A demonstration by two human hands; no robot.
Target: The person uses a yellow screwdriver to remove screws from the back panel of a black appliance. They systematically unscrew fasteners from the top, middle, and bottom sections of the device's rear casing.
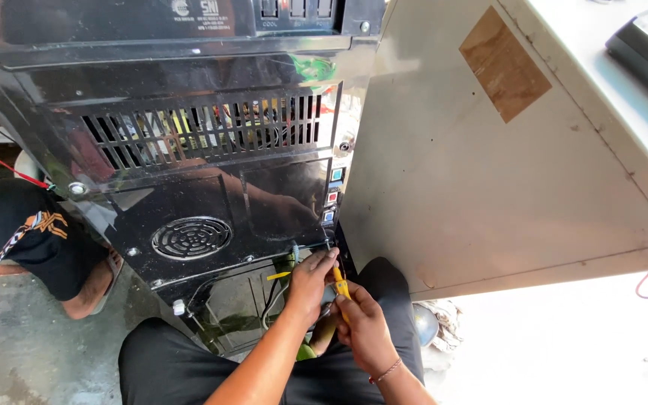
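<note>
Yellow plastic, slim and straight: one screwdriver point(340, 286) pinched in my right hand point(365, 324), its tip at the lower edge of the glossy black back panel point(264, 202). My left hand point(310, 281) pinches closed around the shaft. One round fan grille point(191, 237), one slotted vent point(211, 127).

You're facing a glossy black metal back panel point(189, 187), a matt grey metal side sheet point(489, 195) and a yellow plastic-handled screwdriver point(339, 286).

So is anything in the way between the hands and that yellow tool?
Nothing visible. The right hand already grips the yellow-handled tool, and the left hand pinches by its tip at the black panel's lower edge.
</note>
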